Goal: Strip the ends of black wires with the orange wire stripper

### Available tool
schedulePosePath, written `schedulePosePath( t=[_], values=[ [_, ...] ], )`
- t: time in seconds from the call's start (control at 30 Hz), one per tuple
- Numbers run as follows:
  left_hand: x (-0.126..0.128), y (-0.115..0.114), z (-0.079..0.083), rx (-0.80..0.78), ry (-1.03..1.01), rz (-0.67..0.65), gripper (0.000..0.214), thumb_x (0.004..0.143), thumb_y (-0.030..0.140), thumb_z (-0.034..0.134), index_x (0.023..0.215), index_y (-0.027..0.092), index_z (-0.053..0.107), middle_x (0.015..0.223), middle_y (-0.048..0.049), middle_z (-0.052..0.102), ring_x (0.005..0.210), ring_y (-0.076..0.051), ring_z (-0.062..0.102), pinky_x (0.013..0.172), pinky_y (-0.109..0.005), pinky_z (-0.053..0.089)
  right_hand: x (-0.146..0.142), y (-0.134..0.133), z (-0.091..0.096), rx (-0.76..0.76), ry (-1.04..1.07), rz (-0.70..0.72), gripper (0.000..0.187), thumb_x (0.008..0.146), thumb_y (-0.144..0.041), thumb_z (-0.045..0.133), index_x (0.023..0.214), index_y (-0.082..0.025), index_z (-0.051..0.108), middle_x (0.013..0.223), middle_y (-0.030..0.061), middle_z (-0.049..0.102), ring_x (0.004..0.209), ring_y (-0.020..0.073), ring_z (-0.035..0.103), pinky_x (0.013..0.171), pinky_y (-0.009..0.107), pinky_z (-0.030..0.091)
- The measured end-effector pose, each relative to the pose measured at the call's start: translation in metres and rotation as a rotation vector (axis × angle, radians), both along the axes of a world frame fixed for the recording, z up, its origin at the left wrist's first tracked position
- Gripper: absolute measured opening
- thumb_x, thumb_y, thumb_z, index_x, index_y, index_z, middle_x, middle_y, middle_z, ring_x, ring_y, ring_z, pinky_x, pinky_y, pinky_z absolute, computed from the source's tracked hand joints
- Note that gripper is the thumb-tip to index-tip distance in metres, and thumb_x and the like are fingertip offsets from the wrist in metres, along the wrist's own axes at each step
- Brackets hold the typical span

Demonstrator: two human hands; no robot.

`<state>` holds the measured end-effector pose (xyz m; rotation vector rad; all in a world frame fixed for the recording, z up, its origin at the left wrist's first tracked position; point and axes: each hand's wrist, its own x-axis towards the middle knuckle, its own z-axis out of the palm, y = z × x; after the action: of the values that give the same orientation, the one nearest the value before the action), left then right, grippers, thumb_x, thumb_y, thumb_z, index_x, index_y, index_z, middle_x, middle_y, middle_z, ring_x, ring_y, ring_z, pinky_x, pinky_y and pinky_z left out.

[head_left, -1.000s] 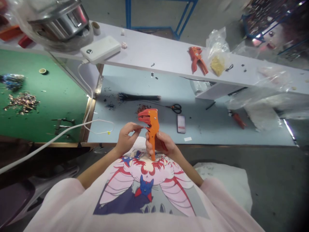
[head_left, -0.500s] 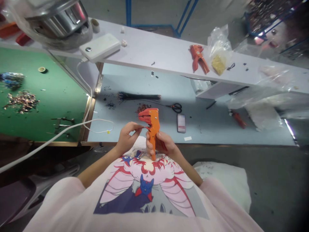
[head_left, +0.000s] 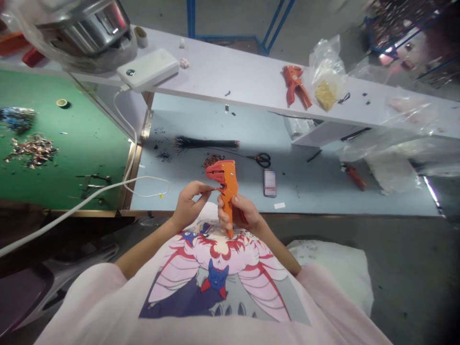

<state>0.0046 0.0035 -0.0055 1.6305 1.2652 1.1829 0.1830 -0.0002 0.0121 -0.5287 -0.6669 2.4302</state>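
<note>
While two orange wire strippers show, only one is in use: the held stripper [head_left: 225, 179] stands upright at frame centre, over the near edge of the bench [head_left: 316, 191], with the right hand [head_left: 239, 218] closed around its handles. The second stripper [head_left: 294, 85] lies on the shelf [head_left: 244, 76], upper right. The left hand [head_left: 189, 203] pinches narrowly at the tool's mouth, perhaps on a thin wire. One scissors [head_left: 263, 159], one phone [head_left: 270, 182] and one black wire bundle [head_left: 204, 143] lie on the bench.

Orange plastic wire-stripping tool [head_left: 225, 184]: inching up and slightly left, its head tipping a little toward the left hand.
Right hand [head_left: 241, 218]: rising a touch with the handles.
Left hand [head_left: 189, 203]: creeping up with pinched fingertips.
</note>
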Motion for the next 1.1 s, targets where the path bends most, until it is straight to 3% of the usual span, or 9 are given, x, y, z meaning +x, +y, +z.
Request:
schedulePosePath(
  t=[0.37, 0.5, 0.7, 0.93, 1.0, 1.1],
  values=[
    [0.0, 0.001, 0.003, -0.011, 0.013, 0.002, 0.012, 0.083, 0.018, 0.054, 0.089, 0.019, 0.065, 0.08, -0.0016, 0.063, 0.073, -0.011, 0.055, 0.07, -0.024, 0.044, 0.0, 0.001, -0.005, 0.005, 0.01, 0.009, 0.034, 0.082, -0.051, 0.053, 0.088, -0.019, 0.043, 0.055, -0.0053, 0.051, 0.037, 0.009, 0.044, 0.04, 0.024, 0.045],
    [0.0, 0.006, -0.003, -0.041, 0.035, 0.026, 0.013, 0.082, 0.019, 0.055, 0.09, 0.018, 0.066, 0.08, -0.0016, 0.064, 0.071, -0.011, 0.054, 0.067, -0.023, 0.043, 0.004, 0.006, -0.009, -0.041, 0.01, -0.028, 0.03, 0.085, -0.049, 0.048, 0.088, -0.02, 0.044, 0.054, -0.0072, 0.048, 0.035, 0.0068, 0.039, 0.04, 0.022, 0.044],
    [0.006, 0.028, -0.043, -0.163, 0.074, -0.017, 0.018, 0.081, 0.025, 0.055, 0.091, 0.016, 0.067, 0.082, -0.0033, 0.065, 0.071, -0.012, 0.056, 0.063, -0.022, 0.044, 0.007, 0.024, -0.032, -0.154, -0.088, -0.141, 0.029, 0.093, -0.046, 0.033, 0.086, -0.02, 0.046, 0.052, -0.0077, 0.042, 0.034, 0.0069, 0.036, 0.039, 0.02, 0.042],
    [0.025, 0.05, -0.101, -0.332, 0.205, -0.048, 0.021, 0.08, 0.022, 0.051, 0.09, 0.015, 0.068, 0.09, -0.0065, 0.069, 0.079, -0.016, 0.059, 0.075, -0.026, 0.045, 0.005, 0.056, -0.09, -0.411, -0.167, -0.296, 0.038, 0.096, -0.044, 0.028, 0.074, -0.019, 0.045, 0.043, -0.0111, 0.027, 0.029, 0.0043, 0.022, 0.031, 0.013, 0.025],
    [0.027, 0.051, -0.113, -0.364, 0.225, -0.042, 0.021, 0.079, 0.022, 0.05, 0.089, 0.016, 0.068, 0.087, -0.0061, 0.07, 0.076, -0.016, 0.06, 0.074, -0.027, 0.046, 0.006, 0.062, -0.103, -0.424, -0.181, -0.318, 0.039, 0.095, -0.044, 0.027, 0.073, -0.018, 0.045, 0.043, -0.01, 0.031, 0.031, 0.0045, 0.026, 0.033, 0.013, 0.03],
    [0.021, 0.051, -0.127, -0.41, 0.259, -0.013, 0.023, 0.078, 0.024, 0.05, 0.089, 0.016, 0.069, 0.086, -0.0057, 0.07, 0.076, -0.017, 0.059, 0.073, -0.028, 0.045, 0.012, 0.065, -0.116, -0.401, -0.184, -0.336, 0.04, 0.092, -0.049, 0.029, 0.077, -0.016, 0.048, 0.054, -0.0039, 0.047, 0.042, 0.0077, 0.044, 0.046, 0.02, 0.046]
  ],
)
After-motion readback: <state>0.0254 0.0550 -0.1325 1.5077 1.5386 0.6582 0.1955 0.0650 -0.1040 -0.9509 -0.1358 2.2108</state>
